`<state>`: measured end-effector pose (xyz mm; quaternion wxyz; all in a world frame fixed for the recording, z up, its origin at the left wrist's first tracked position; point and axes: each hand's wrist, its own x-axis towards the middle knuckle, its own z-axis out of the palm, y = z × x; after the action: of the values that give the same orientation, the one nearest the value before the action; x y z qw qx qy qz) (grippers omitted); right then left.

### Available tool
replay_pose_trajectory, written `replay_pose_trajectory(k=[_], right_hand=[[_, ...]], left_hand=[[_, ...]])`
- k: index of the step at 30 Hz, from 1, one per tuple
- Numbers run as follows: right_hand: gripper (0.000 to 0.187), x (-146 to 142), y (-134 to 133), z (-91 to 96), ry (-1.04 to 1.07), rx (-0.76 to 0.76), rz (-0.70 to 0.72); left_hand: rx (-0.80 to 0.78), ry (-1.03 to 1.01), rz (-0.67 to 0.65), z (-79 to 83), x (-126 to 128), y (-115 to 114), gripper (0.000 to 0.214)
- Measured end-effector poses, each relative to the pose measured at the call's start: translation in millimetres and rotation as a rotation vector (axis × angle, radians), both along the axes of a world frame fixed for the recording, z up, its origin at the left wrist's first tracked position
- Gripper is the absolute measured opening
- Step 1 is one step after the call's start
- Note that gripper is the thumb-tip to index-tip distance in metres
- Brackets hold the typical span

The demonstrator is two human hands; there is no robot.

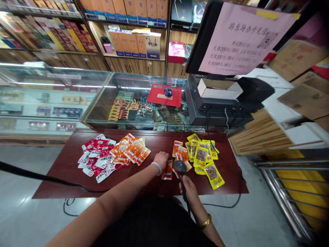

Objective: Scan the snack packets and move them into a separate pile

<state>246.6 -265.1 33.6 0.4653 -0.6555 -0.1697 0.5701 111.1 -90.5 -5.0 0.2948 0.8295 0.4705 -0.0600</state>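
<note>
My right hand [189,188] grips the handle of a black barcode scanner [180,168], its head pointing at an orange snack packet [167,172] on the dark red table [64,178]. My left hand [161,160] rests on the table, fingers touching that packet's top edge. Left of it lie a pile of orange packets [131,151] and a pile of red-and-white packets [97,159]. To the right are a few orange packets [180,151] and several yellow packets [204,157].
A glass display counter [123,103] stands behind the table, with a red mouse pad [160,97] and mouse [168,91] on it. A monitor bearing a pink notice [241,37] stands at right. Shelves of boxes [133,41] line the back. A black cable [38,176] crosses the left.
</note>
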Motion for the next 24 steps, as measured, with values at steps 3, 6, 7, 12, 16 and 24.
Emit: replay_pose_trajectory(k=[3,6,7,12,16,24], right_hand=[[0.052,-1.9,3.4,0.9,0.069,-0.012,0.078],[0.050,-9.5,13.4,7.1,0.142,-0.007,0.169],[0.050,-13.3,18.1,10.1,0.153,-0.002,0.206],[0.055,-36.6,43.7,23.0,0.126,0.059,0.462],[0.064,-52.9,58.1,26.1,0.125,0.105,0.603],[0.056,-59.2,64.4,26.4,0.121,0.162,0.576]], left_hand=[[-0.147,-0.072,0.242,-6.9,-24.3,4.3,0.025],[-0.338,-0.236,0.514,-10.8,-51.1,7.0,0.022],[-0.403,-0.282,0.584,-10.8,-59.2,7.2,0.024],[-0.495,-0.417,0.782,-7.3,-90.0,4.9,0.035],[-0.392,-0.432,0.818,-8.8,-105.7,3.4,0.031],[-0.123,-0.282,0.830,22.2,-158.3,25.4,0.030]])
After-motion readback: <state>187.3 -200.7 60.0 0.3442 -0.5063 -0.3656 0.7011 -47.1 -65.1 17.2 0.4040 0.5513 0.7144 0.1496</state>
